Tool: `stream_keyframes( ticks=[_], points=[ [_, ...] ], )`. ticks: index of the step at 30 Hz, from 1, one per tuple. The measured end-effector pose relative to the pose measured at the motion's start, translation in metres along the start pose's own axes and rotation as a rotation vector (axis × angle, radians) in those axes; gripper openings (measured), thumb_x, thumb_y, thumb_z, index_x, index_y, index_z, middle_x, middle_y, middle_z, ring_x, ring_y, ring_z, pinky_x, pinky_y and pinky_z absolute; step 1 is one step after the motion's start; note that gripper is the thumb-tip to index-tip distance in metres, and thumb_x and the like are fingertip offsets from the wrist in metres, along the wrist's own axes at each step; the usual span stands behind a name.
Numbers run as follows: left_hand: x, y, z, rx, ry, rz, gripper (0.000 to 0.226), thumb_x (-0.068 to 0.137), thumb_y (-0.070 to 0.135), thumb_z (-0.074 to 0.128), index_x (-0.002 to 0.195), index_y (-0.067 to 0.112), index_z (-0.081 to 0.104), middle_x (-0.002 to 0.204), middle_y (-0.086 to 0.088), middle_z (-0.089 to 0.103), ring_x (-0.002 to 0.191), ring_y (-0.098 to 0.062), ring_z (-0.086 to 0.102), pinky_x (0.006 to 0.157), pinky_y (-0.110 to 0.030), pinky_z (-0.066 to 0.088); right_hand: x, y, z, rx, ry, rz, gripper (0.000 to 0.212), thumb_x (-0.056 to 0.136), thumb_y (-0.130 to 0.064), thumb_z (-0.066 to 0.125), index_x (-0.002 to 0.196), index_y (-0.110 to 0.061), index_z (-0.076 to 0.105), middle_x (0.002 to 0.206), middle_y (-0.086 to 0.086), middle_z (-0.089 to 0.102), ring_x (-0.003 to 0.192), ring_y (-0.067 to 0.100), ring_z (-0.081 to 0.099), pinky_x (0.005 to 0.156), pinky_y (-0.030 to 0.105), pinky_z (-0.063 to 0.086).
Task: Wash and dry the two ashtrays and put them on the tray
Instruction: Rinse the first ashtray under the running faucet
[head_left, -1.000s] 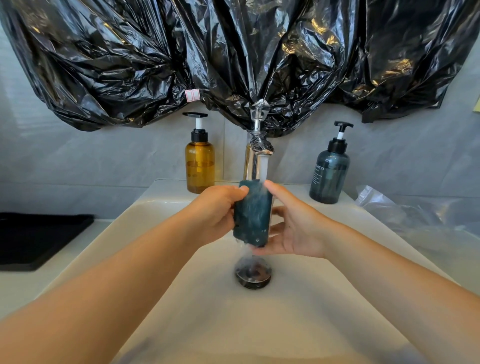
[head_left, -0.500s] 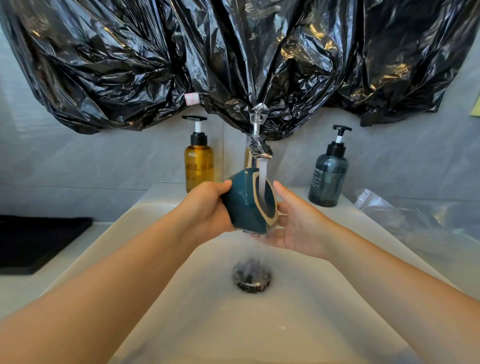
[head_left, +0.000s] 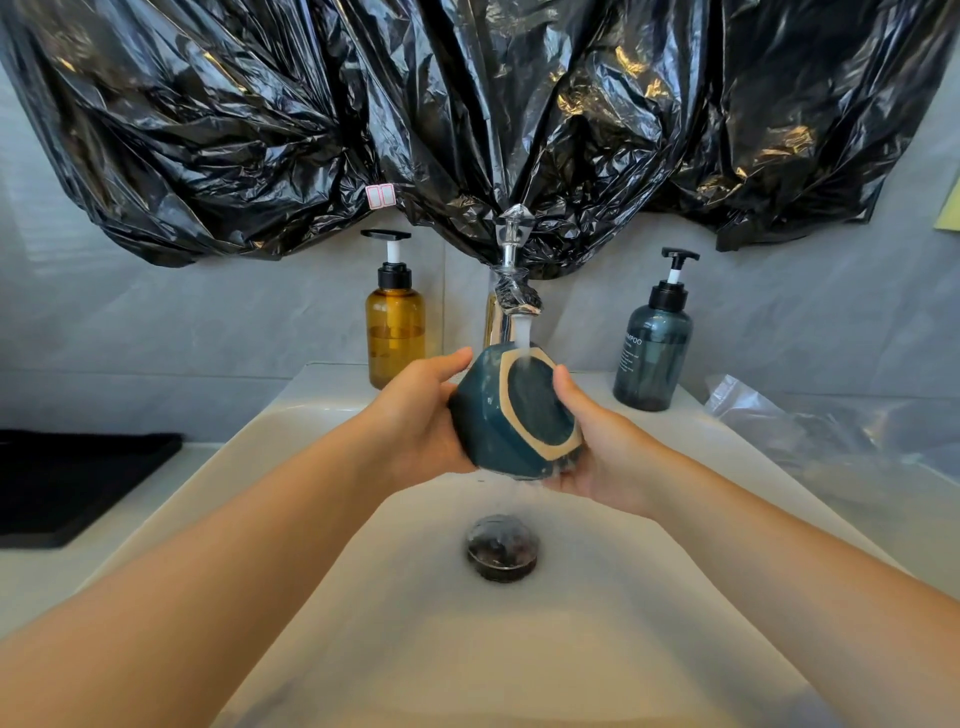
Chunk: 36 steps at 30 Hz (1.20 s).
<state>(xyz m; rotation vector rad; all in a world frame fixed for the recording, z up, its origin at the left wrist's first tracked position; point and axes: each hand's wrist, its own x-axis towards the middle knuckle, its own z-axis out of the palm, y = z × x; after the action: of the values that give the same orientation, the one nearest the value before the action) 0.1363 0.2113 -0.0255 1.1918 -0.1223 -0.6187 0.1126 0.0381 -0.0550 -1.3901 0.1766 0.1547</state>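
A dark teal ashtray (head_left: 498, 415) with a tan hexagonal ring on its face is held over the white sink (head_left: 649, 649), tilted on its side under running water from the chrome tap (head_left: 511, 306). My left hand (head_left: 421, 415) grips its left side, thumb on top. My right hand (head_left: 597, 447) cups it from the right and below, thumb pressed on the tan-ringed face. A black tray (head_left: 67, 483) lies on the counter at the left. I see only this one ashtray.
An amber pump bottle (head_left: 395, 322) stands left of the tap and a dark teal pump bottle (head_left: 652, 353) right of it. Black plastic sheeting (head_left: 467, 119) hangs over the wall. Clear plastic wrap (head_left: 831, 436) lies on the right counter. The drain (head_left: 501, 545) sits below the ashtray.
The ashtray has turned from edge-on to showing its tan-ringed face, and my right thumb has come to press on that face. Water keeps running over it.
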Motion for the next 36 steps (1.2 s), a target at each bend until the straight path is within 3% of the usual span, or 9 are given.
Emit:
stream_keyframes(
  ticks=[3,6,13,16,19,25,29,33,36],
  points=[
    [0.005,0.0,-0.003,0.189,0.097,0.048,0.046,0.093,0.044,0.053,0.128,0.014,0.05,0.127,-0.011,0.059,0.114,-0.031,0.058,0.095,-0.05,0.05,0.0,-0.002,0.001,-0.155,0.075,-0.091,0.053,0.093,-0.062,0.038,0.12,-0.022,0.061,0.116,0.003,0.069,0.106,0.023,0.064,0.083,0.04,0.056],
    [0.006,0.001,-0.004,0.336,0.147,0.082,0.041,0.092,0.04,0.057,0.123,0.014,0.053,0.125,-0.011,0.059,0.114,-0.033,0.058,0.097,-0.05,0.05,-0.001,-0.005,0.0,-0.327,0.175,-0.193,0.048,0.092,-0.062,0.041,0.113,-0.024,0.061,0.111,0.002,0.07,0.101,0.023,0.066,0.089,0.043,0.055],
    [0.003,0.001,-0.007,0.479,0.107,0.098,0.033,0.092,0.041,0.057,0.112,0.015,0.061,0.114,-0.01,0.063,0.106,-0.033,0.063,0.085,-0.046,0.057,-0.005,-0.009,0.002,-0.547,0.208,-0.349,0.035,0.091,-0.062,0.044,0.1,-0.033,0.062,0.105,-0.003,0.07,0.093,0.02,0.069,0.085,0.044,0.058],
    [0.003,0.002,-0.009,0.482,0.149,0.111,0.032,0.094,0.04,0.053,0.111,0.013,0.06,0.115,-0.013,0.063,0.104,-0.035,0.064,0.084,-0.049,0.057,-0.004,-0.008,0.004,-0.507,0.181,-0.317,0.041,0.093,-0.06,0.045,0.102,-0.026,0.066,0.096,0.001,0.071,0.083,0.02,0.069,0.079,0.04,0.059],
    [0.002,0.004,-0.011,0.397,0.242,0.122,0.026,0.096,0.04,0.05,0.097,0.015,0.059,0.113,-0.017,0.063,0.1,-0.037,0.065,0.076,-0.05,0.058,-0.003,-0.01,0.006,-0.367,0.113,-0.29,0.042,0.097,-0.051,0.046,0.105,-0.017,0.069,0.078,0.001,0.067,0.067,0.012,0.063,0.067,0.03,0.052],
    [0.0,0.008,-0.018,0.212,0.329,0.094,0.027,0.096,0.04,0.051,0.102,0.014,0.054,0.099,-0.013,0.064,0.085,-0.031,0.065,0.058,-0.047,0.057,-0.005,-0.012,0.014,-0.198,-0.013,-0.268,0.027,0.1,-0.035,0.047,0.098,-0.015,0.065,0.085,0.002,0.065,0.073,0.013,0.065,0.068,0.029,0.053],
    [0.001,0.005,-0.013,0.061,0.287,0.069,0.029,0.094,0.037,0.054,0.11,0.012,0.053,0.106,-0.015,0.06,0.1,-0.038,0.063,0.069,-0.055,0.056,-0.006,-0.014,0.014,-0.162,0.013,-0.295,0.032,0.102,-0.036,0.044,0.113,-0.015,0.065,0.096,0.004,0.064,0.083,0.017,0.064,0.072,0.032,0.054],
    [0.0,0.003,-0.005,-0.009,0.183,0.078,0.028,0.094,0.034,0.055,0.109,0.011,0.052,0.107,-0.017,0.058,0.102,-0.039,0.061,0.07,-0.054,0.055,-0.008,-0.017,0.011,-0.076,0.103,-0.345,0.032,0.103,-0.036,0.041,0.109,-0.018,0.066,0.088,-0.001,0.067,0.074,0.012,0.064,0.062,0.026,0.053],
    [0.0,0.004,-0.003,-0.012,0.113,0.084,0.029,0.095,0.033,0.055,0.114,0.01,0.052,0.117,-0.019,0.059,0.103,-0.038,0.064,0.076,-0.053,0.058,-0.007,-0.02,0.01,-0.015,0.148,-0.352,0.033,0.103,-0.037,0.04,0.11,-0.018,0.067,0.097,0.003,0.069,0.083,0.014,0.065,0.068,0.029,0.055]
  ],
)
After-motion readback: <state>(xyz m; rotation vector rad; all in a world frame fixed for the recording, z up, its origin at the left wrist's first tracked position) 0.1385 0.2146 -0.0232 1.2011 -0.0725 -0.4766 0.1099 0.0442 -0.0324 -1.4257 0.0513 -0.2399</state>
